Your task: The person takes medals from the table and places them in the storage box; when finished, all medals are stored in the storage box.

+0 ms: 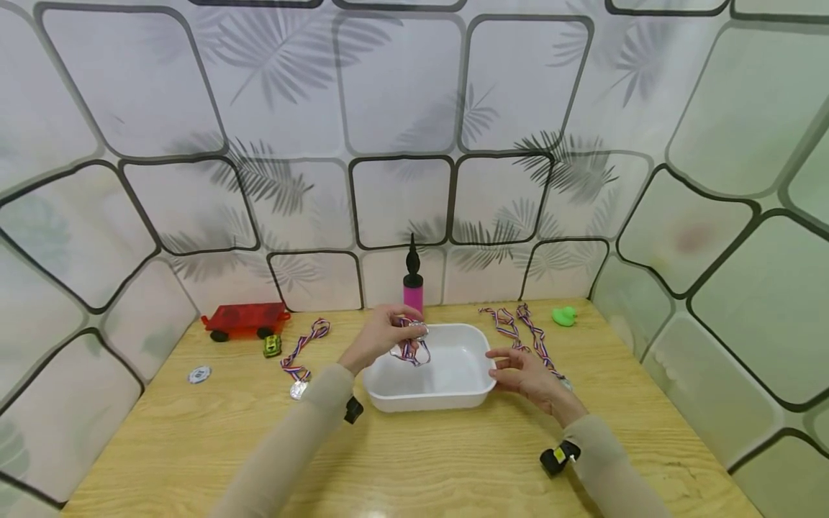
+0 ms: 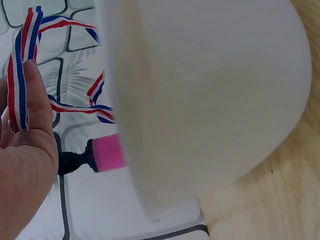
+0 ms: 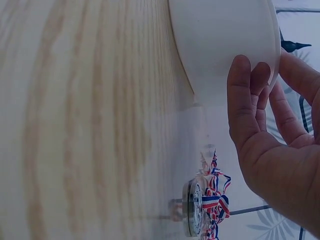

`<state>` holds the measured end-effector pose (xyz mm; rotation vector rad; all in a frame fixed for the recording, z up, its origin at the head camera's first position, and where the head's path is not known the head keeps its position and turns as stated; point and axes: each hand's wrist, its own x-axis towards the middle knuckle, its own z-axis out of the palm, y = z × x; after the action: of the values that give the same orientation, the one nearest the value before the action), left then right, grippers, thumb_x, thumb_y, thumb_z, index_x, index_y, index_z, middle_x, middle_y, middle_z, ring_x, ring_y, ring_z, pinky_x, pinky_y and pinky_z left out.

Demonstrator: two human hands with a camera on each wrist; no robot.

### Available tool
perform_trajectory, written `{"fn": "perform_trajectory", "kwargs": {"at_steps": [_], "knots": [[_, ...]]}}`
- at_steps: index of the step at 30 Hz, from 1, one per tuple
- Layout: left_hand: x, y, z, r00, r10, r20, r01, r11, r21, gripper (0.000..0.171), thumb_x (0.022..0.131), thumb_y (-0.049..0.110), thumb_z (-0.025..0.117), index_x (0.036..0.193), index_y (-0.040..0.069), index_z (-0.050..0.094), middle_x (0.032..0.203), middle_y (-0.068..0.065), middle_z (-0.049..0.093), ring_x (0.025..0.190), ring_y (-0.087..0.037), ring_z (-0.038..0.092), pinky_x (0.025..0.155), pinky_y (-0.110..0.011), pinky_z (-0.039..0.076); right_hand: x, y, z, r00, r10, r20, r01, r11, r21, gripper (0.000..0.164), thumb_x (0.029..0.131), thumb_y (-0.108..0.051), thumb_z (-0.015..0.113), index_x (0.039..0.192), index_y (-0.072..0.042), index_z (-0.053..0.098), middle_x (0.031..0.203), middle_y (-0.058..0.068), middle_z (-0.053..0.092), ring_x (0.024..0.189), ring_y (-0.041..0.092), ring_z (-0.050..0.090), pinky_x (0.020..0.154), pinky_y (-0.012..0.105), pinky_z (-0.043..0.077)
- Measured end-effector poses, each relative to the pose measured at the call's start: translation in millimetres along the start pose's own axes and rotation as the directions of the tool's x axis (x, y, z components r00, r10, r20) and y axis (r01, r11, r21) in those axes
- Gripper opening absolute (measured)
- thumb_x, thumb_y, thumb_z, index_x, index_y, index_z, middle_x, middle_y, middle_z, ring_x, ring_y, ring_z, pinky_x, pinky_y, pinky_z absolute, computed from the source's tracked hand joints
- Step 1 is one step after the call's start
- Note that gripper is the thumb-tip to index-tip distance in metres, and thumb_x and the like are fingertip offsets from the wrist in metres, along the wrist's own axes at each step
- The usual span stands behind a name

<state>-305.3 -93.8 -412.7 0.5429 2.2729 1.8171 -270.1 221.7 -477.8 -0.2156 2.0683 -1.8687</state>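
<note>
My left hand (image 1: 387, 337) pinches a medal (image 1: 417, 329) by its disc and bunched striped ribbon, above the left part of a white plastic basin (image 1: 427, 403). In the left wrist view the red, white and blue ribbon (image 2: 21, 75) drapes over the fingers and loops beyond the basin's side. My right hand (image 1: 527, 378) grips the basin's right rim, its fingers bent against the outer wall in the right wrist view. Close by the right hand lie two more striped ribbons (image 1: 537, 342); one silver medal (image 3: 194, 207) shows there.
On the left are a red toy wagon (image 1: 246, 321), a small yellow-green toy car (image 1: 272, 345), a round chip (image 1: 199, 374) and another medal (image 1: 299, 389) with its ribbon. Behind the basin stands a pink and black pump (image 1: 412, 288). A green toy duck (image 1: 564, 316) sits at the back right.
</note>
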Motion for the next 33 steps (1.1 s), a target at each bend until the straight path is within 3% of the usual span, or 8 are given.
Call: {"fn": "perform_trajectory", "kwargs": {"at_steps": [6,12,22,33], "knots": [[1.7,-6.3,14.2,1.000,-0.008,-0.013,0.007,0.999,-0.031,0.035,0.088,0.009,0.072,0.118,-0.008,0.064,0.070,-0.001,0.069,0.059,-0.007,0.063,0.054,-0.021,0.049,0,2,-1,1.000,0.009,-0.001,-0.009,1.000,0.009,0.052,0.091,-0.010,0.070,0.136,0.004,0.048,0.105,0.010,0.057,0.091,0.018,0.065,0.088,0.039,0.056],[0.2,-10.3,28.5,1.000,-0.024,0.013,0.024,0.999,-0.029,0.037,0.088,0.004,0.071,0.124,-0.005,0.062,0.072,-0.001,0.066,0.064,-0.008,0.064,0.060,-0.022,0.051,-1,3,0,1.000,0.012,-0.006,-0.012,1.000,0.010,0.051,0.091,-0.009,0.069,0.136,0.004,0.049,0.105,0.010,0.057,0.091,0.018,0.065,0.088,0.039,0.056],[3.0,-20.9,46.8,0.997,-0.076,0.013,0.077,0.992,-0.096,0.041,0.089,-0.008,0.062,0.129,-0.005,0.059,0.094,-0.012,0.067,0.072,-0.007,0.065,0.068,-0.021,0.055,-1,-1,0,0.999,0.025,-0.033,-0.026,0.999,-0.032,0.052,0.091,-0.011,0.070,0.137,0.003,0.049,0.111,0.014,0.056,0.095,0.019,0.063,0.089,0.039,0.056],[1.3,-22.5,64.1,0.988,-0.156,-0.009,0.155,0.984,-0.087,0.040,0.089,-0.015,0.055,0.128,-0.004,0.057,0.094,-0.017,0.060,0.069,-0.012,0.068,0.069,-0.026,0.058,0,-3,1,0.999,0.031,-0.033,-0.032,0.999,-0.012,0.051,0.090,-0.010,0.070,0.136,0.003,0.049,0.110,0.014,0.056,0.094,0.019,0.063,0.089,0.039,0.056]]}}
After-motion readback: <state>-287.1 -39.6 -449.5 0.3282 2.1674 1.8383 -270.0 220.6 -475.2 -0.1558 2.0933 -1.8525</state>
